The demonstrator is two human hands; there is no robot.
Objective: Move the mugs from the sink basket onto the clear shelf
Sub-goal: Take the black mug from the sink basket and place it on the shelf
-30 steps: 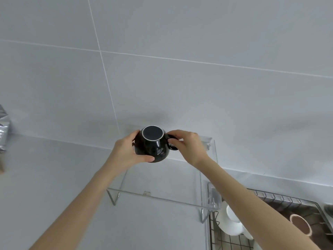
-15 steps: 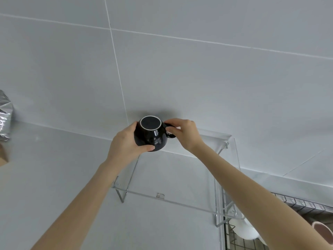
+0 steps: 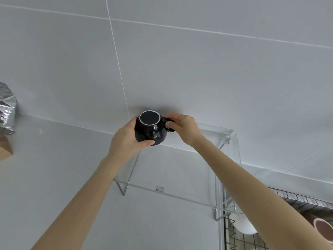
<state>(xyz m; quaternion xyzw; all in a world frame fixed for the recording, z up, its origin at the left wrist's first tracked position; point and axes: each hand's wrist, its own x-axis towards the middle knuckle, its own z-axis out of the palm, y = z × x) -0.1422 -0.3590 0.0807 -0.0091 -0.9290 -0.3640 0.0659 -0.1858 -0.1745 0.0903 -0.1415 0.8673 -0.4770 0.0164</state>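
Gripping an upturned black mug (image 3: 151, 130), left hand (image 3: 126, 141) holds its body, right hand (image 3: 183, 129) its handle.

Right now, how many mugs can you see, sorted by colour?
Glossy black mug, upside down, held by left hand and right hand: 1
White mug in the wire sink basket: 1
Pinkish-brown mug in the basket: 1
Total: 3

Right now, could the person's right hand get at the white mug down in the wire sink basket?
Probably yes, but not at once: the right hand is pinching the upside-down glossy black mug's handle. The white mug lies open beneath that forearm.
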